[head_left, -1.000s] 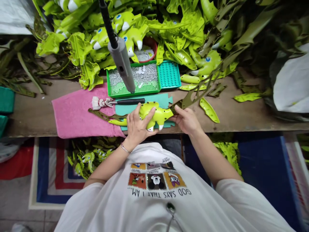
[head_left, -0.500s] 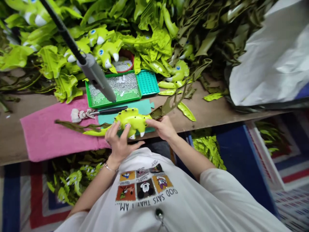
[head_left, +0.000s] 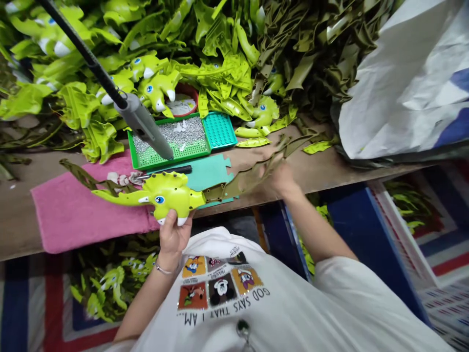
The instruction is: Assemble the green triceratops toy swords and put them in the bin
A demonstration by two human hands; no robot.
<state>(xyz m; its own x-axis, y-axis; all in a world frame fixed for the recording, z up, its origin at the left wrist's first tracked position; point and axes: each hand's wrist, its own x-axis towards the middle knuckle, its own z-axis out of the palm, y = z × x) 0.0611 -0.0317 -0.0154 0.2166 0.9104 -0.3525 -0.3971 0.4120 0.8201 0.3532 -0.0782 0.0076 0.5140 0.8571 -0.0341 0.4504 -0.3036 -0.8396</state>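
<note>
Left hand [head_left: 172, 239] closed round green plastic dinosaur toy [head_left: 164, 195] above pink towel [head_left: 84, 217]; right hand [head_left: 280, 176] has moved off the body, now narrow on olive spiked strip [head_left: 244, 180], motion-blurred

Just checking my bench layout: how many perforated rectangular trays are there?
2. A green tray holds silver studs, and a smaller teal tray sits directly to its right. Others may be hidden beneath the piled green plastic pieces.
</note>
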